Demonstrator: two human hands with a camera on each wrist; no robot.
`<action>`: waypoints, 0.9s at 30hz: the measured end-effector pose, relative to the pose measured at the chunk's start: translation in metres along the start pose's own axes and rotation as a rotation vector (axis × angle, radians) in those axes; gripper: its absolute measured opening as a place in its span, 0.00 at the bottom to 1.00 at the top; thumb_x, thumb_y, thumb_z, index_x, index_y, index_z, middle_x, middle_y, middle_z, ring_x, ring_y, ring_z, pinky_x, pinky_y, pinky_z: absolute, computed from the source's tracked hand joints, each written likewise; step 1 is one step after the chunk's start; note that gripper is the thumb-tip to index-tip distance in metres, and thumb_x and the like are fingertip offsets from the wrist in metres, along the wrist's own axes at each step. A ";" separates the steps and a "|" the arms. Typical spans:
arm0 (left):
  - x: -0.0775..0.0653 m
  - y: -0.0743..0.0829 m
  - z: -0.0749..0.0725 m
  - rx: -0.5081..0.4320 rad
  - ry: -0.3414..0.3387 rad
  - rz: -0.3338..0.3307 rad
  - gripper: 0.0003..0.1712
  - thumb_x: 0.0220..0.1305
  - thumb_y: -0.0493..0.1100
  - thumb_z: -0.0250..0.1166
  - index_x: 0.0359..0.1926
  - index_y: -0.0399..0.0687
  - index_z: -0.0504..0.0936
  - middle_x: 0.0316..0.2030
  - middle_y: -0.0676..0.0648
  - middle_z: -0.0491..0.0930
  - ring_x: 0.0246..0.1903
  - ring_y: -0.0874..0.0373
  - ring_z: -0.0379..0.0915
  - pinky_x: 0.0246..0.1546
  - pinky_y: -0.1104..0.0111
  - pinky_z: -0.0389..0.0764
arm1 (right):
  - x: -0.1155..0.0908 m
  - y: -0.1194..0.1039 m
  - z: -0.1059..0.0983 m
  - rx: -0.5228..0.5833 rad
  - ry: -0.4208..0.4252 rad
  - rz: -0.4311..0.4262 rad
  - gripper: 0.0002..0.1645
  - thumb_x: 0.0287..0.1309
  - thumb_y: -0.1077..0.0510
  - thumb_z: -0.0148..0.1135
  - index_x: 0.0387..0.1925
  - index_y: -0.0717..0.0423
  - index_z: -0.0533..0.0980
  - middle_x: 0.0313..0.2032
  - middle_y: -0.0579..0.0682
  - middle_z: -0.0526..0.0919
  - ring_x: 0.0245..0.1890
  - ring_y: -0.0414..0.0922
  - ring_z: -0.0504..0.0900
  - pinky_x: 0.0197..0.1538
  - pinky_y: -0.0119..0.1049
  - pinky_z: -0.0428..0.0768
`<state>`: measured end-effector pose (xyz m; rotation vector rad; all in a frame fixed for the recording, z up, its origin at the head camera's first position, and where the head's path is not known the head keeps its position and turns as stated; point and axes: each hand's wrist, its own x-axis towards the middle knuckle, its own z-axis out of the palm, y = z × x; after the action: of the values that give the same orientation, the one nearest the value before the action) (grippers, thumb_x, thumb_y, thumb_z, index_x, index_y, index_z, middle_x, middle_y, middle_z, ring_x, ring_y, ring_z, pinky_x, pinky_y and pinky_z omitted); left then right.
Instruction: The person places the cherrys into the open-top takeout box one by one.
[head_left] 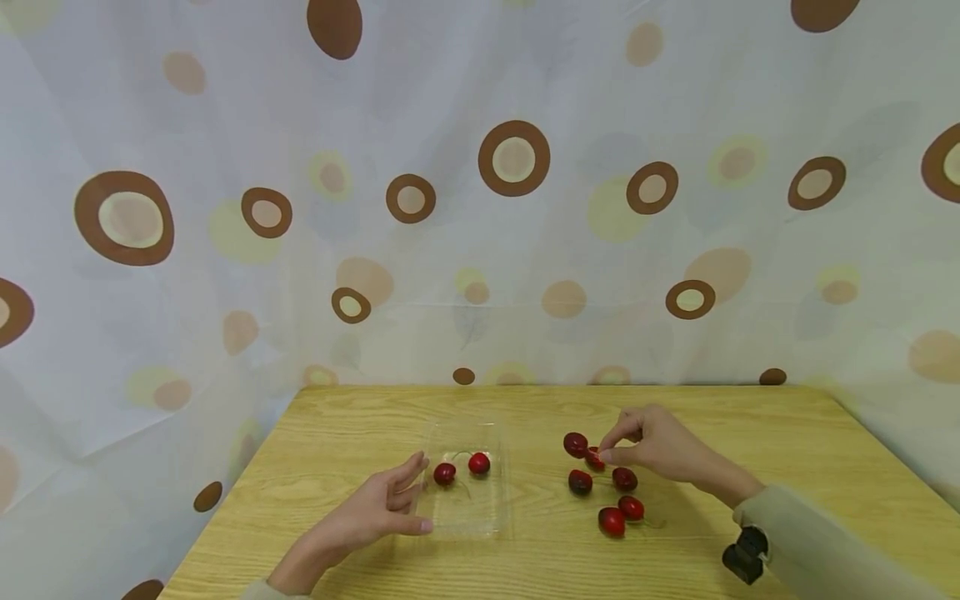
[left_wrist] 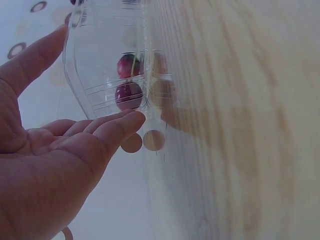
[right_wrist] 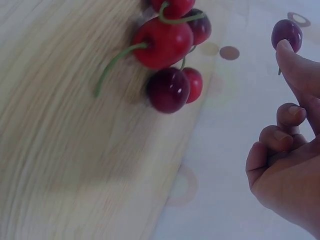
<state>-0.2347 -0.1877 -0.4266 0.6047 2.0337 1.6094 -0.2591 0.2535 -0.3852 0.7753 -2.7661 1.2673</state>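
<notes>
My right hand (head_left: 660,446) pinches a dark red cherry (right_wrist: 287,36) between thumb and finger; in the right wrist view it shows against the backdrop. Around and below that hand lie several loose cherries (head_left: 611,522), some with green stems. At the left, a clear plastic box (head_left: 491,525) stands on the table with two cherries in it, a dark one (head_left: 445,474) and a brighter red one (head_left: 479,463). My left hand (head_left: 371,508) is at the box's left side, thumb and fingers spread and fairly straight. In the left wrist view, one digit meets the box's rim.
The wood-grain table (head_left: 352,417) reaches back to a pale curtain (head_left: 450,250) printed with brown rings and dots. A black device (head_left: 745,554) is strapped at the right sleeve. The loose cherries lie to the right of the box.
</notes>
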 end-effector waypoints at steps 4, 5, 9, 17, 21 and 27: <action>0.000 0.000 0.000 -0.005 0.000 0.000 0.58 0.72 0.38 0.70 0.83 0.31 0.36 0.81 0.29 0.37 0.78 0.29 0.42 0.73 0.44 0.61 | 0.009 -0.007 0.007 0.014 -0.007 -0.014 0.04 0.61 0.59 0.77 0.37 0.55 0.92 0.24 0.45 0.73 0.25 0.40 0.61 0.30 0.36 0.61; 0.000 0.000 0.000 -0.006 -0.001 0.001 0.58 0.72 0.38 0.70 0.83 0.31 0.36 0.81 0.29 0.37 0.78 0.29 0.42 0.73 0.44 0.61 | 0.011 -0.008 0.009 0.013 -0.010 -0.017 0.04 0.61 0.59 0.77 0.37 0.55 0.92 0.25 0.45 0.73 0.25 0.40 0.62 0.30 0.36 0.61; 0.000 0.000 0.000 -0.009 -0.003 0.005 0.58 0.72 0.37 0.70 0.83 0.31 0.36 0.81 0.29 0.37 0.78 0.29 0.42 0.73 0.45 0.60 | 0.020 -0.013 0.017 0.019 -0.017 -0.032 0.04 0.61 0.59 0.77 0.36 0.56 0.92 0.25 0.45 0.75 0.25 0.41 0.63 0.31 0.35 0.62; 0.000 -0.001 0.001 0.003 0.005 -0.007 0.58 0.72 0.39 0.71 0.83 0.32 0.36 0.82 0.30 0.38 0.78 0.30 0.43 0.74 0.45 0.60 | 0.034 -0.019 0.035 0.002 -0.038 -0.073 0.04 0.61 0.58 0.77 0.33 0.55 0.92 0.25 0.44 0.76 0.25 0.39 0.64 0.32 0.34 0.63; 0.000 -0.001 0.001 0.005 0.007 -0.010 0.58 0.72 0.38 0.71 0.83 0.32 0.36 0.81 0.30 0.38 0.77 0.29 0.44 0.73 0.45 0.61 | 0.040 -0.022 0.042 -0.002 -0.048 -0.101 0.04 0.62 0.58 0.77 0.34 0.54 0.92 0.25 0.44 0.76 0.25 0.39 0.63 0.33 0.35 0.63; -0.001 0.001 0.002 0.013 0.013 -0.003 0.58 0.72 0.38 0.70 0.83 0.31 0.36 0.81 0.29 0.38 0.77 0.29 0.44 0.73 0.45 0.62 | 0.050 -0.028 0.051 -0.024 -0.063 -0.091 0.04 0.62 0.56 0.77 0.34 0.52 0.92 0.26 0.44 0.76 0.26 0.41 0.64 0.34 0.36 0.65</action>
<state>-0.2330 -0.1866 -0.4262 0.5973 2.0544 1.6039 -0.2809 0.1800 -0.3890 0.9435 -2.7531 1.2124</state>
